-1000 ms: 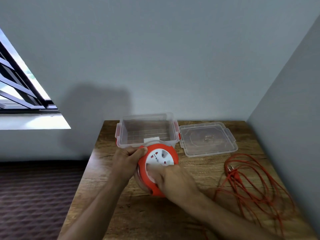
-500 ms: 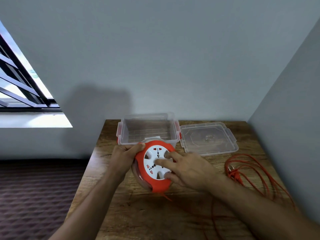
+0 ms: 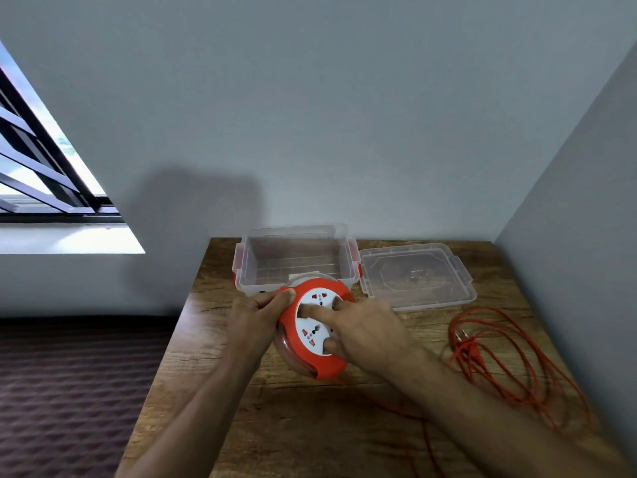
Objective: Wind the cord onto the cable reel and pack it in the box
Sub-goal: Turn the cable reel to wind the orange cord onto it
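Left hand (image 3: pixel 256 313) gripping cable reel (image 3: pixel 315 327) rim, right hand (image 3: pixel 367 331) fingers spread on its face, cord (image 3: pixel 510 357) apparently mostly loose

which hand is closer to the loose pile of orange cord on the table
Right. The right hand is on the reel face, on the cord side; the left hand grips the reel's far edge.

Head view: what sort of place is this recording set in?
Probably a plain room in a home or office, at a wooden table pushed into a corner of bare grey walls. A barred window sits on the left, with dark patterned flooring below.
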